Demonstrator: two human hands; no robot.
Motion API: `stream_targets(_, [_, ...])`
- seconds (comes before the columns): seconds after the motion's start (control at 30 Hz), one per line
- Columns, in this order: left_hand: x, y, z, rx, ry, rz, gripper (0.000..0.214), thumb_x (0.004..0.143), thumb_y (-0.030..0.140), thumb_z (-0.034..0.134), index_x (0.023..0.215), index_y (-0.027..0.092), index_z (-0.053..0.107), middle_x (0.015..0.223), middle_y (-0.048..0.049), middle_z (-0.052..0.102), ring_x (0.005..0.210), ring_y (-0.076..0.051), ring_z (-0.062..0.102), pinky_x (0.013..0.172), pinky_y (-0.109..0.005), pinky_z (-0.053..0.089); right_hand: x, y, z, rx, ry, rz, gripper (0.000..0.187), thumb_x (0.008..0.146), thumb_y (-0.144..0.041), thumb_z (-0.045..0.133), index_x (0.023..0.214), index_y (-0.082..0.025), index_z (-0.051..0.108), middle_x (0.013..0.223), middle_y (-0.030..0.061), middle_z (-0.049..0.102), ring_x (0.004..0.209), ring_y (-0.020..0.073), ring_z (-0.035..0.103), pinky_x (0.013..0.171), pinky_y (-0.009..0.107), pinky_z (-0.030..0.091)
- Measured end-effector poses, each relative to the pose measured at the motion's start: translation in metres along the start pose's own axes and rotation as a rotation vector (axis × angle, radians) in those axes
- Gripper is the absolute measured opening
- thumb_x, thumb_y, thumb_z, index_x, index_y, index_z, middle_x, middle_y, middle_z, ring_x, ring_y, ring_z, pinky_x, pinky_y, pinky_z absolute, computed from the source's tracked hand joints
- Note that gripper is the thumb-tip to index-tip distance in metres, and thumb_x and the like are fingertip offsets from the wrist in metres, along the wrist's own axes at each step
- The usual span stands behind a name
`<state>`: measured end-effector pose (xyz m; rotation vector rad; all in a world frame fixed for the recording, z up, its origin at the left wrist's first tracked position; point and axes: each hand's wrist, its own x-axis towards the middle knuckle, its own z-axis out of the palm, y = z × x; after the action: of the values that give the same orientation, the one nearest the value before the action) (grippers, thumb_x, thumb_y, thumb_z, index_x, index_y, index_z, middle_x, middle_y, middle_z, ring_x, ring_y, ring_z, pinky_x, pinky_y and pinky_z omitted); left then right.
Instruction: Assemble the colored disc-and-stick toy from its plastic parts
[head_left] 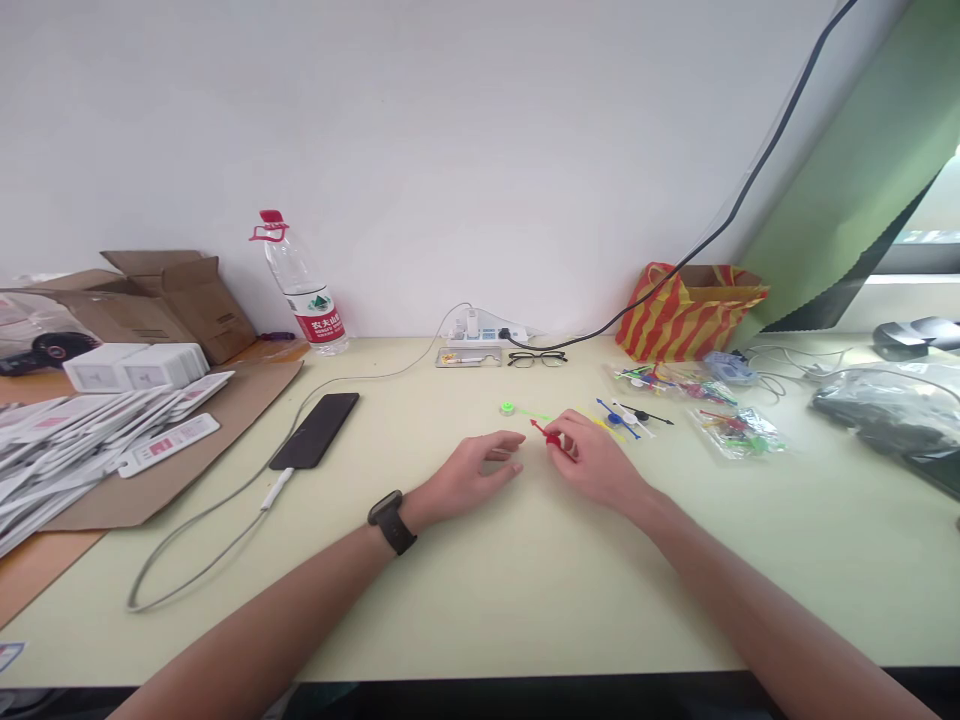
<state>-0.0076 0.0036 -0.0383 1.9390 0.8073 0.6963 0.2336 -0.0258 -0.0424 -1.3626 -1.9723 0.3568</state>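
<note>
My right hand (592,460) rests on the pale green table (525,590) and pinches a small red plastic piece with a thin stem (546,433). My left hand (472,478), a black watch on its wrist, lies just left of it with fingers loosely curled and apart, holding nothing. A green piece of the same kind (510,408) lies just beyond the hands. Blue, black and yellow ones (628,416) lie to the right of my right hand.
A black phone (315,430) on a white cable lies at the left. Stacked white cards (90,430) and cardboard boxes (172,300) fill the far left. A water bottle (304,285), power strip (480,330), glasses (536,357), a striped bag (686,310) and clear bags of coloured pieces (735,430) line the back and right.
</note>
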Motion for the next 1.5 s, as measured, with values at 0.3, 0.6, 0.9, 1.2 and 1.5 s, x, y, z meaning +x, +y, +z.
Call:
stream_targets(0.3, [-0.002,0.007,-0.005,0.640,-0.071,0.316,0.044,0.103,0.035,0.054,0.146,0.023,0.056,0.158,-0.0129,0.050,0.147,-0.033,0.044,0.121,-0.054,0.040,0.006,0.024,-0.011,-0.428,0.161,-0.010,0.026,0.092,-0.016,0.057,0.117,-0.019,0.064,0.113,0.0149,0.068,0.108,0.0342,0.060,0.090,0.049,0.051])
stream_targets(0.6, [0.013,-0.003,-0.017,0.847,-0.001,0.328,0.059,0.104,0.042,0.050,0.158,0.019,0.044,0.170,-0.0156,0.031,0.159,-0.041,0.021,0.126,-0.061,0.024,0.002,0.012,0.011,-0.298,-0.080,-0.176,0.026,0.101,-0.020,0.050,0.121,-0.020,0.065,0.134,0.0136,0.067,0.132,0.0312,0.054,0.118,0.058,0.038])
stream_targets(0.9, [0.013,-0.009,-0.016,0.785,-0.004,0.317,0.054,0.104,0.044,0.051,0.154,0.024,0.051,0.165,-0.0120,0.042,0.159,-0.041,0.022,0.128,-0.062,0.018,0.005,0.005,0.009,-0.262,-0.108,-0.100,0.026,0.099,-0.011,0.048,0.113,-0.021,0.067,0.112,0.0093,0.070,0.105,0.0247,0.064,0.093,0.042,0.051])
stream_targets(1.2, [0.012,-0.002,-0.017,0.764,-0.032,0.338,0.047,0.103,0.039,0.052,0.147,0.023,0.055,0.149,-0.0149,0.056,0.151,-0.039,0.037,0.122,-0.058,0.035,0.004,0.009,0.009,-0.179,-0.048,-0.101,0.035,0.097,-0.006,0.043,0.117,-0.022,0.067,0.109,0.0076,0.070,0.097,0.0234,0.066,0.088,0.040,0.051])
stream_targets(1.5, [0.014,-0.017,-0.020,0.712,-0.026,0.161,0.076,0.100,0.053,0.056,0.165,0.025,0.029,0.173,-0.0147,0.021,0.159,-0.042,0.019,0.126,-0.062,0.023,0.005,0.012,0.011,-0.009,0.033,-0.054,0.031,0.095,-0.008,0.045,0.114,-0.024,0.063,0.110,0.0070,0.067,0.094,0.0231,0.066,0.092,0.043,0.052])
